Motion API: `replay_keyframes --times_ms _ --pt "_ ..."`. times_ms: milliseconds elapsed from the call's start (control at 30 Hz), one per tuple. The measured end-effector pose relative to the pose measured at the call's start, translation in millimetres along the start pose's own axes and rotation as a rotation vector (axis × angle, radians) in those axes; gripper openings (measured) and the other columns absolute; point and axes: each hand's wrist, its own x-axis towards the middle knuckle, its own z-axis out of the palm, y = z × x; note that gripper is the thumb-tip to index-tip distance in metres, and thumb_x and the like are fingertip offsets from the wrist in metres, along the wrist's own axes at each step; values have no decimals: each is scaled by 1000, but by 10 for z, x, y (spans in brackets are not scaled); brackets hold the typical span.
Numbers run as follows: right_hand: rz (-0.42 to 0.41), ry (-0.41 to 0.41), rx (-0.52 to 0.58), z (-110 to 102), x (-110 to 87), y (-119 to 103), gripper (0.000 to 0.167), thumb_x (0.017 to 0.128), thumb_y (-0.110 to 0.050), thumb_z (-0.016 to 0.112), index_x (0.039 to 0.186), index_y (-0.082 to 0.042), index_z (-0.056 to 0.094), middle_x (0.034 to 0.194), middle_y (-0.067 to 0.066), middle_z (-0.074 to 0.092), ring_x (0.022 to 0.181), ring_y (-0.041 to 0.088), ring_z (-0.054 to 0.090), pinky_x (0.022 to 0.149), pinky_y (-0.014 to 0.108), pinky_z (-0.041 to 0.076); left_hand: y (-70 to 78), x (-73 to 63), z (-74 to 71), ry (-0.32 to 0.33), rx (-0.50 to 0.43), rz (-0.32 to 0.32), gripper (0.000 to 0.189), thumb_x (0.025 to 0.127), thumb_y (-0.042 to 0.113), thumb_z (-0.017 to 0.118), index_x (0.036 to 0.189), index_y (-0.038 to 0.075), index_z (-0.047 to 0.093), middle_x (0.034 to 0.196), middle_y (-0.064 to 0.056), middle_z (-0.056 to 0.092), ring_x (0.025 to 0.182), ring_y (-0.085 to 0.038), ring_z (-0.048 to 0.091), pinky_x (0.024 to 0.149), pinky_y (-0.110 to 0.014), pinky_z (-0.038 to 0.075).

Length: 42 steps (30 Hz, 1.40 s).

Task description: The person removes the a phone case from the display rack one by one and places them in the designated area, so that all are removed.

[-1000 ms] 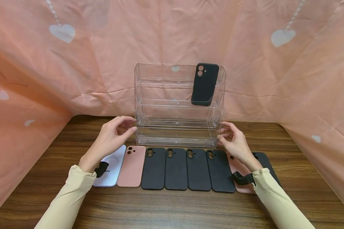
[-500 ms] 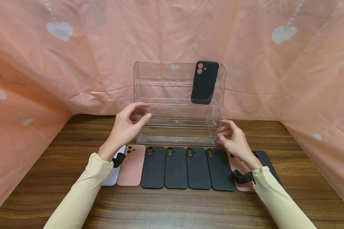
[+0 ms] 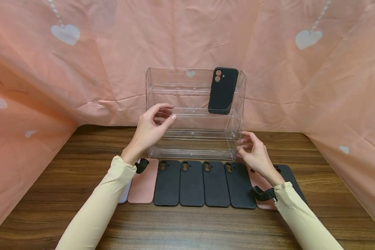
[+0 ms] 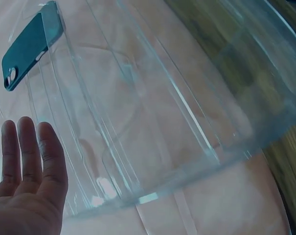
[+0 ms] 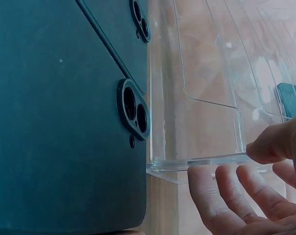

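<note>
A clear acrylic tiered display stand (image 3: 192,153) stands at the back of the table. One black phone case (image 3: 223,93) leans upright in its upper tier on the right; it also shows in the left wrist view at upper left. My left hand (image 3: 152,127) hovers before the stand's left half, fingers loosely bent, holding nothing. At the stand's lower right side, my right hand (image 3: 255,154) pinches the side panel's edge, thumb on the front edge and fingertips against the outer face, as the right wrist view (image 5: 218,196) shows.
In front of the stand lies a row of phone cases: several black ones (image 3: 166,187), a pink one (image 3: 142,189), a pale one (image 3: 124,196) partly under my left arm, another pink one (image 3: 264,205) under my right wrist, and a dark one (image 3: 289,177). Pink fabric (image 3: 112,69) surrounds the table.
My left hand has left the stand's left side and moved up and right, in front of the middle tiers. My right hand stays at the right side.
</note>
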Motion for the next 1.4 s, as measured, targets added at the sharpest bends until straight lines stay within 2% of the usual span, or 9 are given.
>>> replay_keyframes --times_ms 233,533,833,1033,1233,1400 --pt "17 -10 10 5 2 2 58 93 4 64 147 -1 44 120 27 62 94 17 71 68 31 63 21 187 188 11 -48 16 30 95 27 71 124 18 68 111 -4 72 100 -16 68 88 -40 58" --pt "4 -3 13 3 1 41 58 93 4 64 147 -1 44 119 27 62 90 8 69 68 31 62 57 407 454 30 -86 32 28 95 24 71 122 16 68 109 -6 72 99 -17 68 87 -42 59" --pt "15 -8 19 -7 -4 -1 57 94 4 63 147 -2 45 120 26 63 97 28 71 69 32 63 93 616 635 18 -122 31 30 96 22 70 124 10 67 111 -9 71 101 -19 68 90 -35 57" --pt "-2 -8 14 2 3 -5 56 94 4 63 147 -1 44 120 28 62 103 42 69 68 30 62 83 741 723 16 -117 3 29 96 20 70 123 11 67 110 -8 71 100 -22 68 88 -34 56" --pt "-3 -19 2 4 15 12 57 95 2 63 149 0 42 122 29 60 106 44 68 68 31 62 67 833 791 27 -124 -40 32 97 23 69 125 8 66 109 -10 70 101 -27 68 89 -30 54" --pt "1 -24 -1 2 6 21 58 95 2 62 149 -1 42 122 29 60 106 44 68 69 31 62 71 909 874 41 -131 -62 32 96 21 70 124 7 67 106 -11 70 98 -25 68 89 -26 54"
